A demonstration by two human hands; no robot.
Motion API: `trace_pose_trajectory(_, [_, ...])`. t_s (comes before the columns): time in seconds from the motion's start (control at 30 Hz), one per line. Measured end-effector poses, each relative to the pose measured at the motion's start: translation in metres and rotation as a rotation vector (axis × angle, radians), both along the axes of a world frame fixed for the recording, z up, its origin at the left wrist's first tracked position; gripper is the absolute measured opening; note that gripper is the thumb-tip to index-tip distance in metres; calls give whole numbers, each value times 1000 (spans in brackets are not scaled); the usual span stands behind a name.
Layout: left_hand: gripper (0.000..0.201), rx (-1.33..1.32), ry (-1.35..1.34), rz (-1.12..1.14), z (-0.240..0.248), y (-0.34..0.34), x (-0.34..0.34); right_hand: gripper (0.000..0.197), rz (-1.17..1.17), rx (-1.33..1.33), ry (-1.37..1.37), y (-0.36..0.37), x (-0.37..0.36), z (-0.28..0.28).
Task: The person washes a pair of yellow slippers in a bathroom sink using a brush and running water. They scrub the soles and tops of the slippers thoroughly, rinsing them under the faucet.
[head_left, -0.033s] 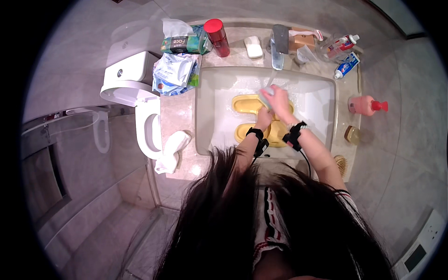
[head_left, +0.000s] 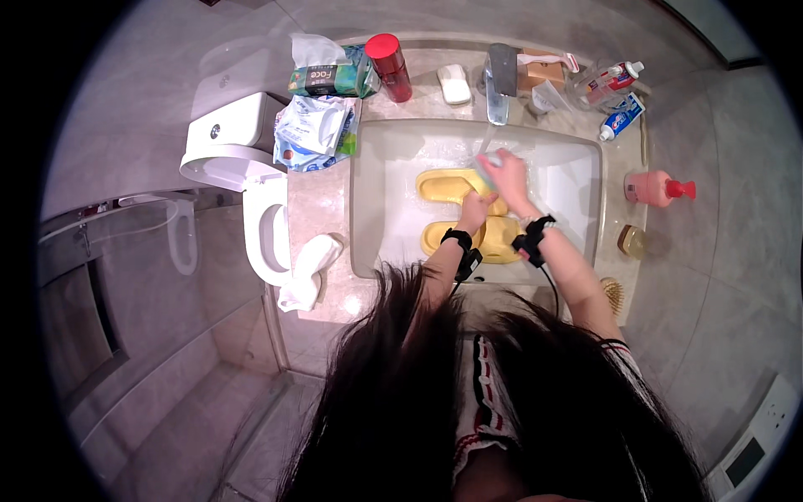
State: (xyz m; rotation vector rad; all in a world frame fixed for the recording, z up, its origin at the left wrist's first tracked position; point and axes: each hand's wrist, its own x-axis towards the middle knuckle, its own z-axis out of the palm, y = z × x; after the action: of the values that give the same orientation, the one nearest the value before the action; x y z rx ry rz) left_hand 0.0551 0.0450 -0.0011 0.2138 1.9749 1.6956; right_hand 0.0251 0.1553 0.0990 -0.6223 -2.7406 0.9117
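Observation:
Two yellow slippers lie side by side in the white sink. My left hand (head_left: pixel 473 212) is closed on the strap edge of the far slipper (head_left: pixel 440 186). The near slipper (head_left: pixel 500 241) rests just below, partly behind my left wrist. Over the far slipper, my right hand (head_left: pixel 508 181) grips a small pale green block (head_left: pixel 484 173), perhaps a scrubber; its exact kind is unclear. A thin stream of water falls from the faucet (head_left: pixel 497 107) close to my right fingertips. Black bands with cables circle both wrists.
The sink (head_left: pixel 368 201) is set in a stone counter. Along its back stand a tissue pack (head_left: pixel 330 80), a red bottle (head_left: pixel 390 71), white soap (head_left: pixel 454 85) and toothpaste (head_left: pixel 621 119). Right: a pump bottle (head_left: pixel 652 189), jar (head_left: pixel 631 241) and brush (head_left: pixel 613 294). Left: white cloth (head_left: pixel 311 269) and toilet (head_left: pixel 266 226).
My right hand and wrist have shifted slightly right and away from me, carrying the pale block along. My left hand stays on the far slipper.

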Motion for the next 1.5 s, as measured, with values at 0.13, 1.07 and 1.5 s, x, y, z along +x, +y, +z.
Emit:
trace_pose_trajectory(0.13, [26,36,-34,73,9,8,5,47,-156,-72,14,36,16,-9])
trace_pose_trajectory(1.07, [51,-398,10,323,73,28,-31,53,-314,-165,-73,73,61,14])
trace_pose_trajectory(1.5, [18,418,-636,155,-14,11,-66,54,-273,-174,-49,82,76,10])
